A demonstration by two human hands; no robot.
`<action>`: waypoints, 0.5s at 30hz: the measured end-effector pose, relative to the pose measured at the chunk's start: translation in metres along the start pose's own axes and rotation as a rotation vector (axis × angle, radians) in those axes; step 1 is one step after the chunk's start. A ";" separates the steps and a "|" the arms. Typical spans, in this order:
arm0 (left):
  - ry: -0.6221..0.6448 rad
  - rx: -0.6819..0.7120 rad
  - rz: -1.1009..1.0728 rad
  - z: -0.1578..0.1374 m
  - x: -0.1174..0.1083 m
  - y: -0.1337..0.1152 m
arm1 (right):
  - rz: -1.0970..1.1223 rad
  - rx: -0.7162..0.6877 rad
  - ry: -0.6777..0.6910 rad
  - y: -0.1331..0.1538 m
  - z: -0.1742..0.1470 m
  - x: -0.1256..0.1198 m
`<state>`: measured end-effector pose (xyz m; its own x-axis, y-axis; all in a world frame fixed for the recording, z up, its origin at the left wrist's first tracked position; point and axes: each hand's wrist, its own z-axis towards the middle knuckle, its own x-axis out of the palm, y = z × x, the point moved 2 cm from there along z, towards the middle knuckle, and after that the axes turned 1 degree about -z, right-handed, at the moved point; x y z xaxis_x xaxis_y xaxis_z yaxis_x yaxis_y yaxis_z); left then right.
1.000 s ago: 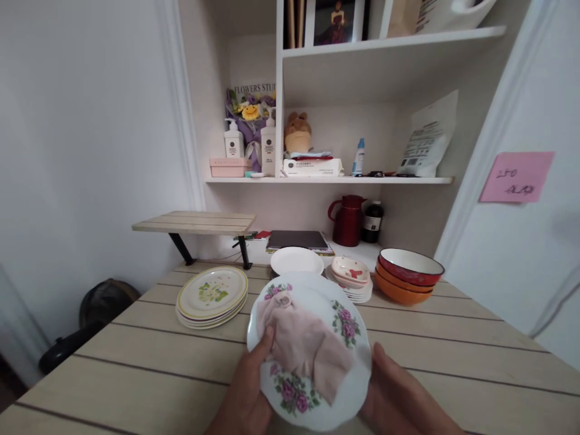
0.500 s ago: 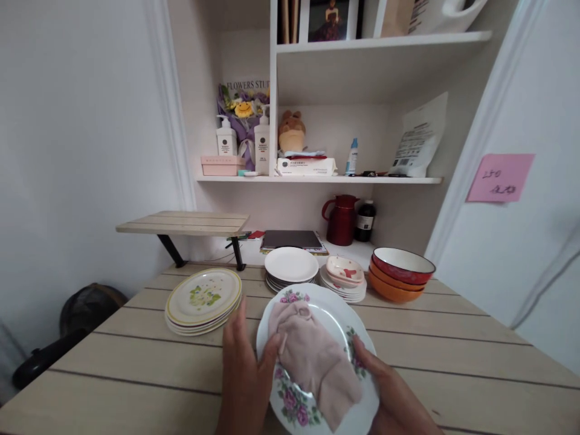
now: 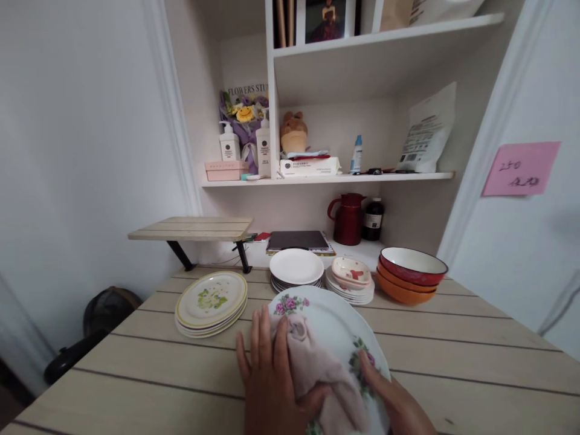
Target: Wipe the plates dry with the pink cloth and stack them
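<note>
A white plate with pink flowers (image 3: 333, 308) is tilted above the table in front of me. My right hand (image 3: 392, 396) grips its right rim, thumb on the upper face and the other fingers hidden beneath. Across the plate lies a crumpled pale pink cloth (image 3: 317, 362). My left hand (image 3: 276, 374) rests on the cloth's left side, its fingers spread and stretched out, the thumb lying over the lower folds. I see no clear grip on the cloth.
Yellow-rimmed plates (image 3: 211, 302) are stacked at left. Behind stand stacks of white plates (image 3: 296, 266), small dishes (image 3: 351, 272) and red and orange bowls (image 3: 410, 278). A low wooden stand (image 3: 193, 228), a laptop (image 3: 296, 240) and a red jug (image 3: 348, 220) are farther back.
My left hand has moved from the plate's left edge onto the cloth, its back turned towards me. The cloth is more bunched. My right hand still holds the plate's rim.
</note>
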<state>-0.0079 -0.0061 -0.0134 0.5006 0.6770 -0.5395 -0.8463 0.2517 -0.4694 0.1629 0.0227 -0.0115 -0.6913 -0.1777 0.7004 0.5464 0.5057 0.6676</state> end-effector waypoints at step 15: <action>-0.388 -0.816 -0.990 0.019 -0.036 0.033 | 0.007 0.214 -0.148 0.004 -0.004 -0.004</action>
<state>-0.0573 -0.0091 0.0043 0.6364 0.6364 0.4359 0.2583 0.3567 -0.8978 0.1697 0.0215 -0.0106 -0.7583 -0.0560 0.6495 0.4495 0.6767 0.5831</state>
